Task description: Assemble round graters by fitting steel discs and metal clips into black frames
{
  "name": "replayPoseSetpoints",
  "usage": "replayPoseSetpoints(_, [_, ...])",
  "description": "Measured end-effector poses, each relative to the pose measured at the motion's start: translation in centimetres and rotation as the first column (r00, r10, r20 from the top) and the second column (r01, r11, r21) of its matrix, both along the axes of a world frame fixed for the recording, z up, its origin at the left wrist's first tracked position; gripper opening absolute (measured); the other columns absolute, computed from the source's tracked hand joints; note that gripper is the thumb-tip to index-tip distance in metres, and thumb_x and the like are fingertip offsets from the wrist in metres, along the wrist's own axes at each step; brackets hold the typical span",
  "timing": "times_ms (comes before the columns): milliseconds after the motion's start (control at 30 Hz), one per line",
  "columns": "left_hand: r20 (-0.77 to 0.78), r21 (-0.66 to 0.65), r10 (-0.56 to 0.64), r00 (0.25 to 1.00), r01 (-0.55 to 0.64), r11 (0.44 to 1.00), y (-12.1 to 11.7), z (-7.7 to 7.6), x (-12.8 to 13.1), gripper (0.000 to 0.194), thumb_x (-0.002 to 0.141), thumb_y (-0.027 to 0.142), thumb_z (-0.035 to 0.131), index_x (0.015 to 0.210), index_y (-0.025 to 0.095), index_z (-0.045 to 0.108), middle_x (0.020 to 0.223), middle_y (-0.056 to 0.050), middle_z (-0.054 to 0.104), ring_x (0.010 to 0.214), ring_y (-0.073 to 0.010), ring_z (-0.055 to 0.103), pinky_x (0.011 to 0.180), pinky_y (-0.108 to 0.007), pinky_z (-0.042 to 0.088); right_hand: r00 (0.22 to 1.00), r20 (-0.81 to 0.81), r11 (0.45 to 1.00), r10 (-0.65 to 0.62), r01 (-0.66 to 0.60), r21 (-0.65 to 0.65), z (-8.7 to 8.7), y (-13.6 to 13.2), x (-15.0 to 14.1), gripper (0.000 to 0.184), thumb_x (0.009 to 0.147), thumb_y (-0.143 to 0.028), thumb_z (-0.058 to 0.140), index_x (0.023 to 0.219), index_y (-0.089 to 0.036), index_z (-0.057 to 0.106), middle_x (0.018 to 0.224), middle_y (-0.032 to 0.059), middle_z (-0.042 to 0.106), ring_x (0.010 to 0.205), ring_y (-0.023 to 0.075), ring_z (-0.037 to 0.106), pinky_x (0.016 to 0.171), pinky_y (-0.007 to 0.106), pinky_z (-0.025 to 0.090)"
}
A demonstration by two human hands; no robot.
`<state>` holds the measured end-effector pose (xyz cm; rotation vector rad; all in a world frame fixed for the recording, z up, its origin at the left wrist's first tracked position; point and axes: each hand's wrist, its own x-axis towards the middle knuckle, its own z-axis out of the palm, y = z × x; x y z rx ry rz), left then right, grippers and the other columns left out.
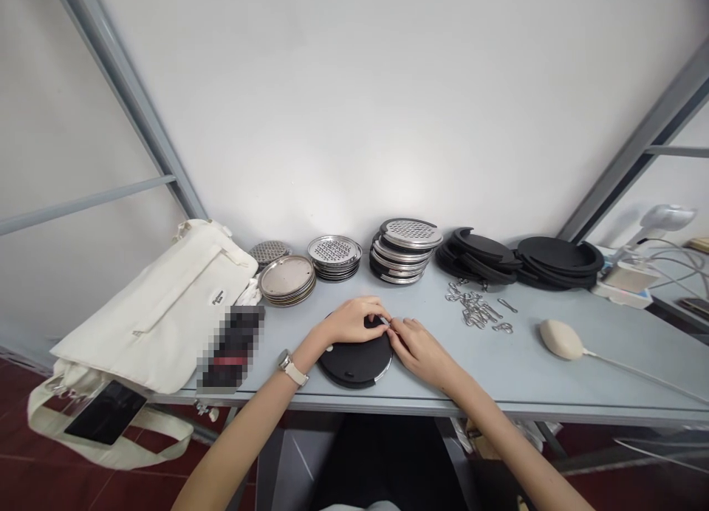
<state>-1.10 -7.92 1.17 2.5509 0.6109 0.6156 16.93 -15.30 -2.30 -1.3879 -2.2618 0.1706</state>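
Observation:
A round black disc (354, 363) lies flat on the grey table, with a thin metal band showing along its right rim. My left hand (354, 320) rests over its far edge, fingers curled onto the rim. My right hand (418, 352) comes in from the right, its fingertips pinching a small silver metal piece (385, 322) at the disc's edge, close to my left fingertips. The exact shape of that piece is hidden by my fingers. A wristwatch (292, 368) with a pale strap sits on my left wrist.
Stacks of perforated steel discs (335, 256) and black rings (559, 261) line the wall. Metal clips (470, 308) lie in a heap to my right. A cream canvas bag (155, 304), a pixelated object (230, 348) and a beige corded oval (560, 339) also sit on the table (532, 382).

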Motion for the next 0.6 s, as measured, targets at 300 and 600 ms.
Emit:
replayPoseSetpoints(300, [-0.010, 0.044, -0.009, 1.000, 0.009, 0.999, 0.01, 0.07, 0.00, 0.014, 0.082, 0.023, 0.056, 0.094, 0.018, 0.063, 0.084, -0.001, 0.055, 0.072, -0.0109, 0.052, 0.071, -0.022, 0.042, 1.000, 0.016, 1.000, -0.019, 0.019, 0.002, -0.26, 0.09, 0.07, 0.023, 0.097, -0.025, 0.029, 0.089, -0.018, 0.050, 0.076, 0.0045, 0.056, 0.071, 0.0192, 0.050, 0.068, 0.032, 0.039])
replayPoseSetpoints(600, [0.010, 0.078, -0.007, 1.000, 0.006, 0.997, -0.02, -0.05, 0.02, 0.012, 0.082, 0.022, 0.056, 0.092, 0.018, 0.062, 0.082, 0.000, 0.055, 0.071, -0.0104, 0.051, 0.069, -0.022, 0.041, 1.000, 0.003, 1.000, -0.029, 0.029, 0.003, -0.57, 0.24, 0.12, 0.022, 0.097, -0.024, 0.028, 0.082, -0.020, 0.043, 0.075, 0.0039, 0.056, 0.071, 0.0190, 0.050, 0.066, 0.031, 0.038])
